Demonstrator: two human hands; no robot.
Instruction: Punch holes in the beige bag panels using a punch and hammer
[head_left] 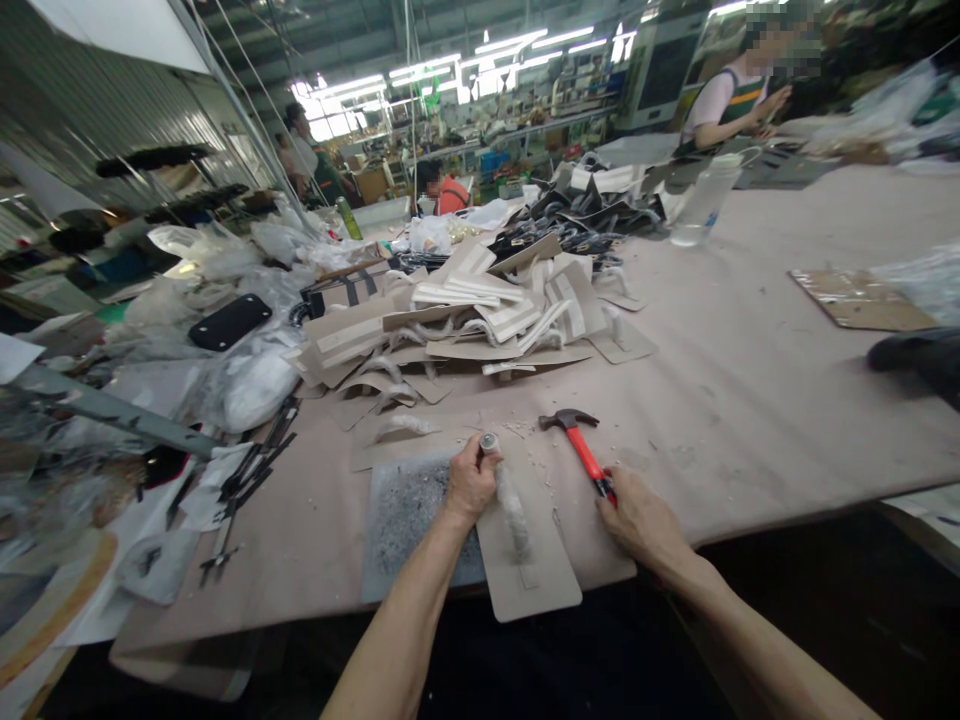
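My left hand (472,482) is closed, fingers pinching a short round-ended cylinder (490,442) whose exact kind I cannot make out. Beneath it lies a beige panel (536,592) with a plastic-wrapped handle (514,520) along its middle. The panel's near end overhangs the table edge, and its left side overlaps a worn grey pad (409,510). Over to the right, my right hand (643,520) grips the red-handled claw hammer (583,452) by the end of its handle. The hammer's head is to the right of the panel's far end, apart from the cylinder.
A heap of similar beige panels (480,310) covers the table beyond my hands, with dark pieces (577,215) behind it. Plastic bags (255,385) and black strips (259,465) lie left. A water bottle (706,200) stands farther back; a co-worker (731,105) is at upper right.
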